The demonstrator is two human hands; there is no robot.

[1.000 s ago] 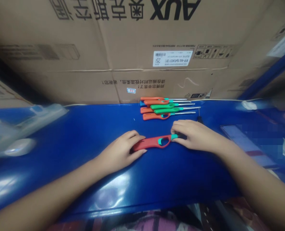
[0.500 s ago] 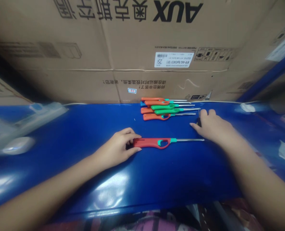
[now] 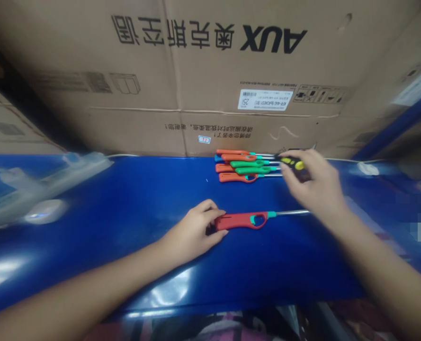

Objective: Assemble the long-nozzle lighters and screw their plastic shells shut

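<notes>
Flat on the blue surface lies a red long-necked lighter (image 3: 240,221) with a green trigger and a metal barrel pointing right. My left hand (image 3: 199,227) pinches the butt of its handle between thumb and fingers. My right hand (image 3: 313,177) is closed round a black-and-yellow tool handle (image 3: 295,164); the tool's working end cannot be made out. That hand is beside the barrel tips of a pile of lighters (image 3: 238,177), orange and green with a bit of blue, and hides some of the tips. The red lighter's barrel tip passes near my right wrist.
A large printed cardboard box (image 3: 203,85) stands upright behind the blue tabletop (image 3: 142,189). At left lie a clear plastic package (image 3: 61,182) and a round whitish object (image 3: 45,211). A blue post (image 3: 398,111) slants at the right, near a white scrap (image 3: 368,168).
My right hand has raised the black-and-yellow tool handle into view beside the pile's barrel tips. My left hand keeps its grip on the red lighter. The whole view has shifted slightly.
</notes>
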